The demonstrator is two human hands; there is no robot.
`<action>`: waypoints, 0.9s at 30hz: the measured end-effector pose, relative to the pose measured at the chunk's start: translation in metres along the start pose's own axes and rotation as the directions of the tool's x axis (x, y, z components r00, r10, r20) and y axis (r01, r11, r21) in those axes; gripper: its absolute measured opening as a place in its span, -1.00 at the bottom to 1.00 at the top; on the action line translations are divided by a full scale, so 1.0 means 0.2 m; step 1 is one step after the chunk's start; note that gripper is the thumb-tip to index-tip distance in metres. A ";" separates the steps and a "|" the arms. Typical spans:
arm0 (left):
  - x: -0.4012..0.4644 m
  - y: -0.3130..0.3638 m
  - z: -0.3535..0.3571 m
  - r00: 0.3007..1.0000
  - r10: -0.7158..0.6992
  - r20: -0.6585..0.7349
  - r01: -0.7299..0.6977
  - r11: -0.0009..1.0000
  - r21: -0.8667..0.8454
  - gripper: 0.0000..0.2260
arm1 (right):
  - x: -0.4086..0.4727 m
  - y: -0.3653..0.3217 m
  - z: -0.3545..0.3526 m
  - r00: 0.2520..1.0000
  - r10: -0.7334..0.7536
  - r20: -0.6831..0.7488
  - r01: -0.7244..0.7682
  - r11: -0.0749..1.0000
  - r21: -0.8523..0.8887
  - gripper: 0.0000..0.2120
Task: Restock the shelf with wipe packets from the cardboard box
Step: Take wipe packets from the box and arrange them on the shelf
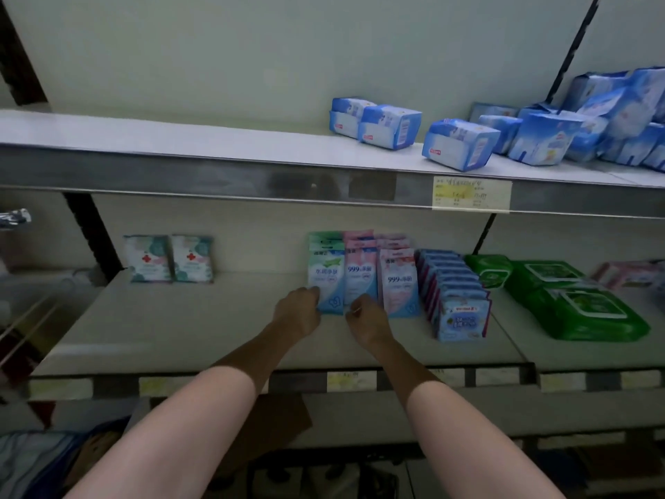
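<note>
the left hand [297, 311] pinches the blue-green wipe packet [325, 273] on the shelf [180, 318]. just right of that packet, the right hand [367, 320] is curled; i cannot tell if it holds anything.

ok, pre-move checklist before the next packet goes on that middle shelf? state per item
1. Left hand grips the front green-and-blue packet at its lower left edge: ok.
2. Right hand free for the next pick: cannot tell; fingers curled at the base of the pink packets, contents of the grip hidden.
3. Green-and-blue and pink rows upright, side by side: ok.
4. Bare shelf surface left of the rows for more stock: ok.
5. Neighbouring blue packs upright, not crowding the pink rows: ok.
6. Cardboard box within reach: cannot tell; only a brown flap shows below the shelf.
</note>
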State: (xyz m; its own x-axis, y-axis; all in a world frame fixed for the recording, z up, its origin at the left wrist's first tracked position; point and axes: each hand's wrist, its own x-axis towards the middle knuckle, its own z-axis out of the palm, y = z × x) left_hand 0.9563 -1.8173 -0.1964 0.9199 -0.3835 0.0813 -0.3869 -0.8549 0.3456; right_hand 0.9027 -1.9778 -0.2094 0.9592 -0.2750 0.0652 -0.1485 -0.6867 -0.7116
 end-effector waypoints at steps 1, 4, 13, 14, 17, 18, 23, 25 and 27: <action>-0.03 0.00 -0.01 1.000 -0.011 -0.007 0.011 1.000 -0.007 -0.80 | -0.03 0.00 0.00 1.000 0.007 0.000 -0.007 1.000 0.020 -0.90; -0.13 0.02 -0.05 0.997 -0.071 -0.024 0.071 0.997 -0.002 -0.83 | -0.10 -0.03 -0.02 1.000 0.023 0.018 -0.024 0.999 0.039 -0.86; -0.71 -0.01 -0.11 0.958 -0.283 0.044 0.280 0.957 0.071 -0.79 | -0.51 -0.13 0.05 0.968 -0.026 0.248 0.017 0.999 0.037 -0.89; -0.79 -0.03 -0.10 0.941 -0.330 0.072 0.325 0.943 0.079 -0.79 | -0.58 -0.13 0.10 0.957 -0.031 0.289 0.026 0.999 0.021 -0.88; -1.08 -0.09 -0.06 0.863 -0.471 0.182 0.465 0.882 0.074 -0.78 | -0.79 -0.14 0.26 0.914 -0.021 0.404 0.024 1.000 -0.002 -0.90; -1.18 -0.12 -0.04 0.829 -0.513 0.224 0.513 0.856 0.064 -0.80 | -0.86 -0.14 0.31 0.895 -0.008 0.445 0.010 1.000 -0.002 -0.86; -1.66 -0.27 0.06 0.750 -0.604 0.269 0.620 0.784 0.033 -0.86 | -1.17 -0.12 0.57 0.759 0.025 0.650 0.006 0.999 -0.045 -0.91; -1.82 -0.34 0.10 0.736 -0.624 0.261 0.645 0.764 0.007 -0.89 | -1.26 -0.11 0.66 0.717 0.053 0.695 -0.010 0.998 -0.065 -0.90; -1.96 -0.41 0.14 0.702 -0.659 0.271 0.680 0.733 0.018 -0.91 | -1.34 -0.12 0.72 0.670 0.111 0.734 -0.047 0.993 -0.108 -0.78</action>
State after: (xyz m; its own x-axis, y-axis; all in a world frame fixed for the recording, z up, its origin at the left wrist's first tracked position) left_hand 0.6258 -1.6060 -0.2827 0.8835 0.1990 -0.4241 0.3413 -0.8935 0.2918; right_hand 0.6831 -1.7901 -0.3110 0.8024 0.2336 -0.5492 -0.2183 -0.7415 -0.6344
